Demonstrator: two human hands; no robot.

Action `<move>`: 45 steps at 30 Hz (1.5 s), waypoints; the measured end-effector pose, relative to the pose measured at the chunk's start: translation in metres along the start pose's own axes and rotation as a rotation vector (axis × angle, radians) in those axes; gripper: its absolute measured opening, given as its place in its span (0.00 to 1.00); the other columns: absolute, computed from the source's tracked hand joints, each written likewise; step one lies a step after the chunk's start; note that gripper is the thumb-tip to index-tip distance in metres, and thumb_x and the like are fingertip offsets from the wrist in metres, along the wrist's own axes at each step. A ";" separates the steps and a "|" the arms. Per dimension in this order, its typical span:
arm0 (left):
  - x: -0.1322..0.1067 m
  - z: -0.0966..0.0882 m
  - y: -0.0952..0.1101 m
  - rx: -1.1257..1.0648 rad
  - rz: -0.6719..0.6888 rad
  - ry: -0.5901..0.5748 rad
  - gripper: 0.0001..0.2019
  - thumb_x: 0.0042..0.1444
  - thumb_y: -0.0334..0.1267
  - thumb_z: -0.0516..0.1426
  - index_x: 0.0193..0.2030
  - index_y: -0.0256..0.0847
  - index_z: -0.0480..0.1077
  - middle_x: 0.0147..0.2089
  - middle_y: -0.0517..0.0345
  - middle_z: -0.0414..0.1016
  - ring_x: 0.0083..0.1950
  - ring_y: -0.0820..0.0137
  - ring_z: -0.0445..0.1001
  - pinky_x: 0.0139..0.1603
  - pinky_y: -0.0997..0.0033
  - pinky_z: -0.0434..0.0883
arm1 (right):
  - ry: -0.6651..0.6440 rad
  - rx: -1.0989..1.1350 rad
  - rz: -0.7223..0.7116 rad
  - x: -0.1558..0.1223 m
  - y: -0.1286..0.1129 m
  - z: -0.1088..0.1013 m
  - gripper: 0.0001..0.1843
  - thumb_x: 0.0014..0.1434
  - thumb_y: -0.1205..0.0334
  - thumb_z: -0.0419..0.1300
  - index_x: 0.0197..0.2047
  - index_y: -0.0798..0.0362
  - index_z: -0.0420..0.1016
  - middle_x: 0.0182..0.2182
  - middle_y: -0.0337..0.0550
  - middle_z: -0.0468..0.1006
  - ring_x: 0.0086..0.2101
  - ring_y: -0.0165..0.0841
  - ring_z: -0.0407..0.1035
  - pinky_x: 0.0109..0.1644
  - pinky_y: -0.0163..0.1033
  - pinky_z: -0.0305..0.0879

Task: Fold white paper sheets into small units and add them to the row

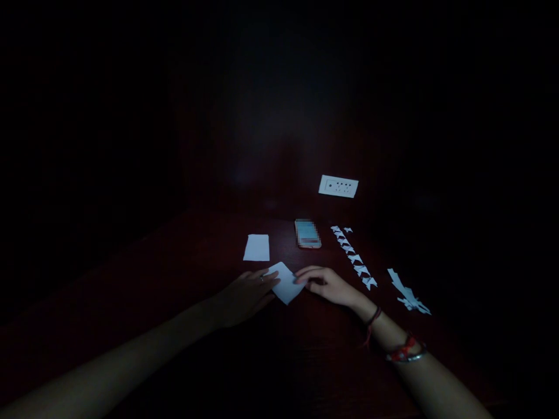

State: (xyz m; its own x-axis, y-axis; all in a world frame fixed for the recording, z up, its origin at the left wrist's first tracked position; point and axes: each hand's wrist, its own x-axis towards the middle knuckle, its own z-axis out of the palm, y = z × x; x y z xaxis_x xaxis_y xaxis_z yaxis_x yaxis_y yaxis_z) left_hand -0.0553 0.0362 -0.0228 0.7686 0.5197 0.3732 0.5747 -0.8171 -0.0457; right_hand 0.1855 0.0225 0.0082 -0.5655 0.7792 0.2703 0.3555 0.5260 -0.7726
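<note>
On a dark reddish tabletop (332,355), our left hand (244,298) lies low, fingers loosely spread across one side of a flat, diamond-turned white paper (288,288); our right hand (328,285) arches, fingertips at its opposite corner; we cannot tell if either pinches; small pointed pieces (357,259) line up rightward

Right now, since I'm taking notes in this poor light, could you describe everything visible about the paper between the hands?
The paper is small, pale, smooth-looking and four-cornered, turned with one corner toward the person. It seems to rest on the dark reddish table. Fingers of the left hand overlap its left side; those of the right hand meet its right corner. Any folds are unclear.
</note>
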 end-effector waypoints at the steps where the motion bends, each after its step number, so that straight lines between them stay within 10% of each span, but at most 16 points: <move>1: 0.000 0.000 0.001 0.005 0.001 0.003 0.17 0.59 0.41 0.43 0.55 0.44 0.52 0.57 0.54 0.54 0.56 0.63 0.53 0.50 0.61 0.58 | 0.037 0.119 0.079 0.000 0.001 0.002 0.11 0.50 0.71 0.52 0.36 0.55 0.72 0.41 0.44 0.69 0.40 0.30 0.64 0.43 0.37 0.61; 6: 0.002 0.000 0.011 0.057 -0.101 0.006 0.14 0.58 0.40 0.44 0.47 0.40 0.62 0.50 0.49 0.61 0.48 0.62 0.63 0.44 0.60 0.62 | 0.219 0.599 0.404 0.003 0.004 0.012 0.13 0.45 0.68 0.57 0.38 0.56 0.70 0.37 0.43 0.70 0.36 0.28 0.66 0.38 0.34 0.64; 13: 0.000 -0.006 0.028 -0.079 0.016 -0.009 0.16 0.58 0.40 0.45 0.53 0.45 0.57 0.54 0.55 0.57 0.52 0.65 0.58 0.50 0.63 0.59 | 0.308 0.735 0.495 0.003 0.009 0.010 0.18 0.38 0.70 0.62 0.37 0.58 0.67 0.31 0.41 0.71 0.28 0.24 0.66 0.34 0.30 0.63; 29: 0.006 -0.002 0.029 -0.172 0.092 -0.040 0.16 0.57 0.42 0.46 0.52 0.51 0.58 0.57 0.57 0.52 0.58 0.62 0.50 0.54 0.59 0.55 | 0.460 -0.372 0.036 0.004 0.011 0.011 0.10 0.44 0.74 0.54 0.32 0.56 0.70 0.30 0.42 0.70 0.28 0.28 0.64 0.34 0.34 0.62; 45: 0.000 0.001 0.024 -0.072 -0.008 -0.044 0.20 0.57 0.47 0.45 0.55 0.44 0.55 0.57 0.54 0.55 0.56 0.61 0.53 0.52 0.58 0.57 | 0.152 -0.470 -0.150 -0.005 0.007 0.016 0.13 0.48 0.75 0.53 0.37 0.56 0.71 0.38 0.44 0.70 0.38 0.30 0.65 0.43 0.34 0.61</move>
State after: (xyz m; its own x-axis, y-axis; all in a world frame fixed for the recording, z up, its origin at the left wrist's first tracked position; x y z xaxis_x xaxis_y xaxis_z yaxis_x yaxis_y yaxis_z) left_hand -0.0417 0.0170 -0.0250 0.7766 0.5356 0.3318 0.5605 -0.8278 0.0244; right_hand 0.1786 0.0171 -0.0078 -0.5333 0.7060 0.4660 0.5950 0.7046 -0.3866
